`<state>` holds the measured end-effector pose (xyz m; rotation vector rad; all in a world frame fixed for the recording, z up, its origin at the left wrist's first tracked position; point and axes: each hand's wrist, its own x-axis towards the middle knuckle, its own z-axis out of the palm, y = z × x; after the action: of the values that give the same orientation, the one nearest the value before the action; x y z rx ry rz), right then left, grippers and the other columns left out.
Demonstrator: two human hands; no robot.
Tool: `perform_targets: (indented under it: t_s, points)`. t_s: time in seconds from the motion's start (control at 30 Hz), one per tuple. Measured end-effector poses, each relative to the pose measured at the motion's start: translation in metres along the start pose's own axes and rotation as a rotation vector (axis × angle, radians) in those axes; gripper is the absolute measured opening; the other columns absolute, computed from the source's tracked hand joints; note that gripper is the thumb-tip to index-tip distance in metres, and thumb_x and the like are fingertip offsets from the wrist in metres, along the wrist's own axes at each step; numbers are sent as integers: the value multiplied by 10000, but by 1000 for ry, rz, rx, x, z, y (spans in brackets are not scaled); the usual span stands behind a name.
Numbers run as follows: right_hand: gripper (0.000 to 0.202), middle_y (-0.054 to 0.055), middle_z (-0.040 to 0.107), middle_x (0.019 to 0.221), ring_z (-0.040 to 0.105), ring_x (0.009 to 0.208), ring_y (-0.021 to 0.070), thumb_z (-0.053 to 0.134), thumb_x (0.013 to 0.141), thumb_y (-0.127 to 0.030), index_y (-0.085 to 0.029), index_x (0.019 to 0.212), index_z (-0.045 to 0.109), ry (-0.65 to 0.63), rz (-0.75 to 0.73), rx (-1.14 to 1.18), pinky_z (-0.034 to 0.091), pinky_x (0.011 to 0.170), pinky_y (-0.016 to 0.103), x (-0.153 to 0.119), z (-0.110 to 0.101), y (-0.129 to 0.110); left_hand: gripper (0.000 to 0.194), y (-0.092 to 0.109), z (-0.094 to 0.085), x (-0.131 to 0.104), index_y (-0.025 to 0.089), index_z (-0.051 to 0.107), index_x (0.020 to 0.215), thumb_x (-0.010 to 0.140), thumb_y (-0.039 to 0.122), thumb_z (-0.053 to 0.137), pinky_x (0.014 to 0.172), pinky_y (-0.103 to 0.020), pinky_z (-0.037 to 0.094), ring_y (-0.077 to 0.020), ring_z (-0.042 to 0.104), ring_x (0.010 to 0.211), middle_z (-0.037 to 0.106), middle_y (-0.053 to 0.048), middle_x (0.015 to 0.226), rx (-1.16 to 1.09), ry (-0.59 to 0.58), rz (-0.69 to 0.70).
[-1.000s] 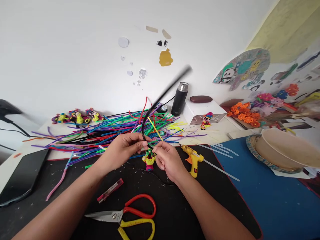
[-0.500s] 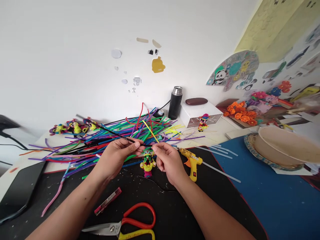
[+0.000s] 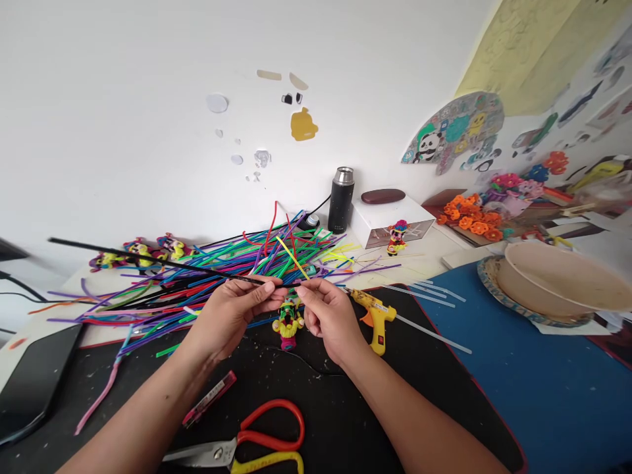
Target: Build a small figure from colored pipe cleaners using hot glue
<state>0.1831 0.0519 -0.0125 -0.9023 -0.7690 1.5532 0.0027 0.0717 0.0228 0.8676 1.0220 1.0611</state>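
Observation:
A long black pipe cleaner [image 3: 162,262] stretches out to the left from my fingers. My left hand [image 3: 237,309] pinches it between thumb and fingers, and my right hand [image 3: 328,316] pinches its right end close by. Just below and between the hands lies a small yellow, green and magenta figure [image 3: 288,326] on the black mat [image 3: 276,378]. A heap of coloured pipe cleaners [image 3: 197,280] spreads behind my left hand. Right of my right hand is a yellow glue gun [image 3: 378,316] with a clear stick in its back.
Scissors [image 3: 269,438] and a pink-red cutter [image 3: 210,398] lie near the front. A black bottle [image 3: 341,201], a white box [image 3: 390,220] and a small figure [image 3: 397,238] stand behind. At the right is a large bowl [image 3: 557,283]; a black tablet-like object [image 3: 42,375] lies left.
The pipe cleaner's free left end has swung out further left and now shows at full length. Both hands keep their pinch. The whole view has shifted slightly.

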Motion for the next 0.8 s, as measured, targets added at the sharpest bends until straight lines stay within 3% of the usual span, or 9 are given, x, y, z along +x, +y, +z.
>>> perform_targets:
  t_s: [0.3, 0.53, 0.8]
  points:
    - [386, -108, 483, 447, 358, 354, 60, 873, 731, -480, -190, 871, 659, 10, 16, 25, 185, 359, 179, -1, 2, -3, 369, -2, 1, -1, 149, 851, 867, 643, 400, 1004, 811, -321, 672, -240, 816, 792, 848, -117, 847, 75, -5, -6]
    - [359, -113, 463, 441, 347, 349, 56, 858, 755, -468, -188, 854, 656, 17, -6, 27, 188, 360, 184, -1, 1, -2, 406, -4, 3, -1, 155, 850, 868, 625, 442, 1003, 784, -326, 664, -233, 800, 759, 834, -105, 793, 122, 0, 2]
    - [323, -122, 414, 457, 312, 343, 69, 787, 822, -487, -215, 808, 612, -32, -79, -163, 218, 368, 221, -2, -1, -4, 507, 2, 9, -9, 177, 851, 891, 682, 635, 914, 739, -342, 653, -239, 769, 738, 813, -91, 785, 371, 6, 161]
